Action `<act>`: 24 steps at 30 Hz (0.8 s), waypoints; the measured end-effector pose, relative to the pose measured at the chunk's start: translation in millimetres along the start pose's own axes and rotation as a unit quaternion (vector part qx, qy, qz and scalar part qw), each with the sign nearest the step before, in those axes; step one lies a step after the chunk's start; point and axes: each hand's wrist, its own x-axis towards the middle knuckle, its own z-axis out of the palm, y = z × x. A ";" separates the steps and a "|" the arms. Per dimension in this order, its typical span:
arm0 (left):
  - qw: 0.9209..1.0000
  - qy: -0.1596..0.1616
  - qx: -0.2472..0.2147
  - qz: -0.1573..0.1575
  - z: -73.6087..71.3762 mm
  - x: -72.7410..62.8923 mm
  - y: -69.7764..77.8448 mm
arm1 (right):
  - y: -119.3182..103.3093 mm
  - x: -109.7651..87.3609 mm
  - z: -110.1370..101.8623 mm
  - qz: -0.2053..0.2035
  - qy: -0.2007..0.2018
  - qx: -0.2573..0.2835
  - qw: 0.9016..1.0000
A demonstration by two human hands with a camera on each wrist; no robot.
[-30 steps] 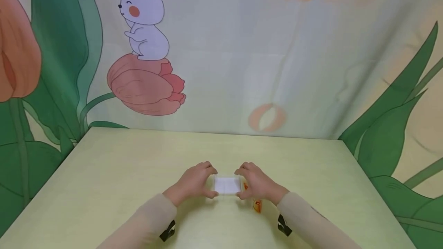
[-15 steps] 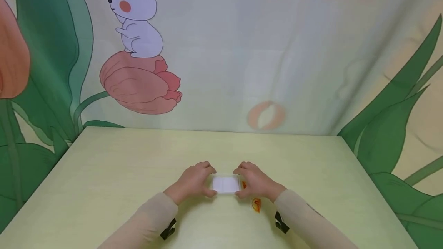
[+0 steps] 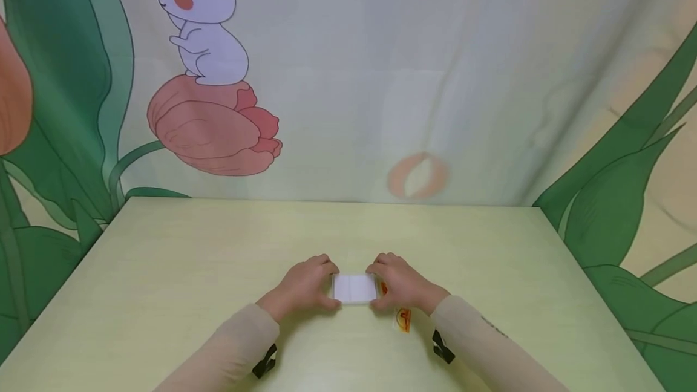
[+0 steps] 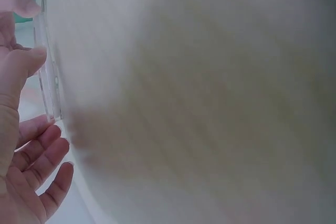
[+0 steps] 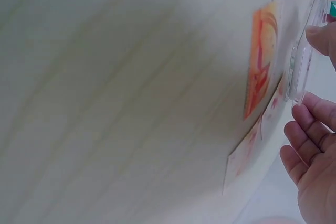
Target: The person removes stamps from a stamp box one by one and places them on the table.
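A small flat clear plastic case (image 3: 354, 288) with a white inside lies level between the two hands, at or just above the tabletop. Its left end is gripped by the left hand (image 3: 305, 286), thumb at the near edge and fingers at the far edge. The right hand (image 3: 404, 286) holds the right end the same way. In the left wrist view, the case's thin clear side (image 4: 50, 85) shows between left thumb and fingers. Close to the right hand lie small orange-and-red printed pieces (image 3: 403, 320); one is partly hidden by that hand in the head view.
The pale yellow-green tabletop (image 3: 229, 247) spreads around the hands. Behind it hangs a cloth (image 3: 337, 101) printed with a rabbit, flowers and leaves. In the right wrist view, an orange printed piece (image 5: 262, 59) and paler flat pieces (image 5: 244, 148) lie on the table.
The head view has shifted slightly rightward and down. Both hands keep their hold, and the case stays almost in place. The clear margin around its white part looks thinner now.
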 end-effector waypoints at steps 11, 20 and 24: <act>0.997 -0.040 -0.039 -0.044 -4.8 2.9 7.5 | -1.8 1.2 -2.5 0.020 -0.019 0.005 1.000; 0.997 -0.043 -0.043 -0.047 -4.7 1.7 6.9 | -1.9 2.0 0.1 0.033 -0.023 0.002 0.999; 0.997 -0.041 -0.043 -0.047 -6.1 1.3 7.5 | -2.2 3.2 -1.2 0.031 -0.026 -0.001 0.999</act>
